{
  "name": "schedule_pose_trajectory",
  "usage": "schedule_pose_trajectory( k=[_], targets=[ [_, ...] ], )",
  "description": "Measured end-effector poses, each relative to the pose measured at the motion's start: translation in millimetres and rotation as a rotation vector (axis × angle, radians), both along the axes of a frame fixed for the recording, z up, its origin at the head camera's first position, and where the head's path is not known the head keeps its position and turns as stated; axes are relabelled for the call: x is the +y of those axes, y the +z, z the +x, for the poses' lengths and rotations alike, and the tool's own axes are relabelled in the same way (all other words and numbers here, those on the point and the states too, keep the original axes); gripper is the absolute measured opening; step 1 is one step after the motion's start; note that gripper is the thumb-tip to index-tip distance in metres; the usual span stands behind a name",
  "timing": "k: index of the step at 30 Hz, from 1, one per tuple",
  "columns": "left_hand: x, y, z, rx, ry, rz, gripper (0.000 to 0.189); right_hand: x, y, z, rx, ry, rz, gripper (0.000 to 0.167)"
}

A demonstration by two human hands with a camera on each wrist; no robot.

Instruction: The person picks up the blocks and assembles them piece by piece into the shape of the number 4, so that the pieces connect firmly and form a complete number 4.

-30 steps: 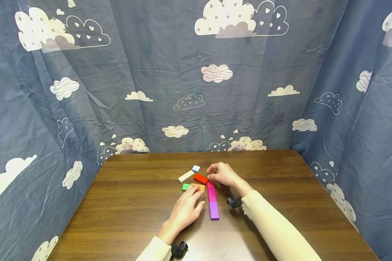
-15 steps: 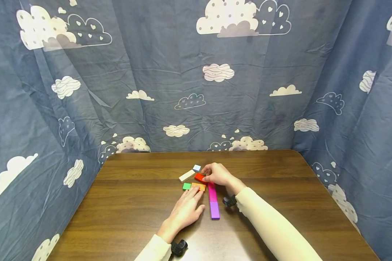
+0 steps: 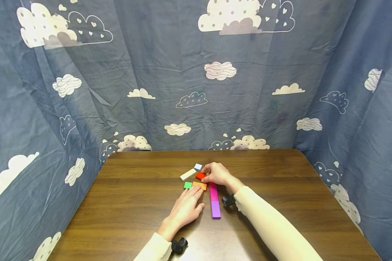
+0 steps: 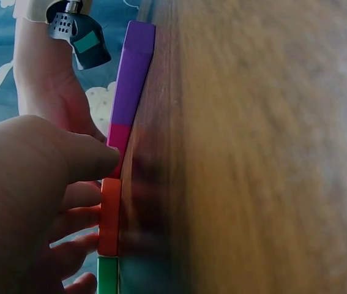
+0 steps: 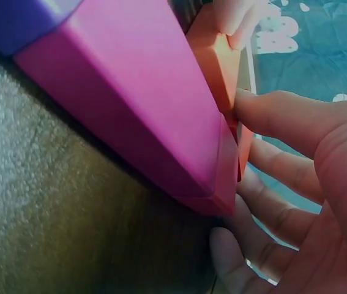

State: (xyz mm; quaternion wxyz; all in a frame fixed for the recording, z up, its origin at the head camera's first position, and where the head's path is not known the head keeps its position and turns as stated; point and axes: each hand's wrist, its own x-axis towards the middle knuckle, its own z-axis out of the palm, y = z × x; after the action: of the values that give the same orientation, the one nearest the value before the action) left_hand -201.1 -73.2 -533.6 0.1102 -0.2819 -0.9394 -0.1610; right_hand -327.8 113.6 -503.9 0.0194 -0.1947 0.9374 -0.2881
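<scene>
Your right hand (image 3: 219,174), the nearer one, had its fingers clamped on the red block (image 3: 200,175) at nine o'clock, long axis running ten-to-four.

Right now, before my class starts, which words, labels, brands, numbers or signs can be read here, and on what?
None can be read in any view.
Purple block, red block, orange block: no lettering visible.
Curtain: printed clouds and hearts, no lettering.
Camera on the left wrist: too small to tell.
</scene>
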Motion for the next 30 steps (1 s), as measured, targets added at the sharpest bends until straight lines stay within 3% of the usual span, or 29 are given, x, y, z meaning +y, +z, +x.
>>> schedule_pose_trajectory(
  k=[15, 23, 30],
  targets=[
    [-0.2, 0.2, -1.4, -0.006, 0.015, -0.009, 0.052, -4, -4.8, -4.1, 0.078, -0.027, 0.014, 0.022],
    [0.2, 1.1, -1.9, 0.003, 0.01, -0.012, 0.051, -4, 4.4, -6.9, 0.068, -0.064, 0.02, 0.02],
    [-1.5, 0.6, -2.0, 0.007, 0.011, -0.01, 0.052, -2, 13.3, -4.8, 0.122, -0.032, 0.026, 0.021]
  ],
)
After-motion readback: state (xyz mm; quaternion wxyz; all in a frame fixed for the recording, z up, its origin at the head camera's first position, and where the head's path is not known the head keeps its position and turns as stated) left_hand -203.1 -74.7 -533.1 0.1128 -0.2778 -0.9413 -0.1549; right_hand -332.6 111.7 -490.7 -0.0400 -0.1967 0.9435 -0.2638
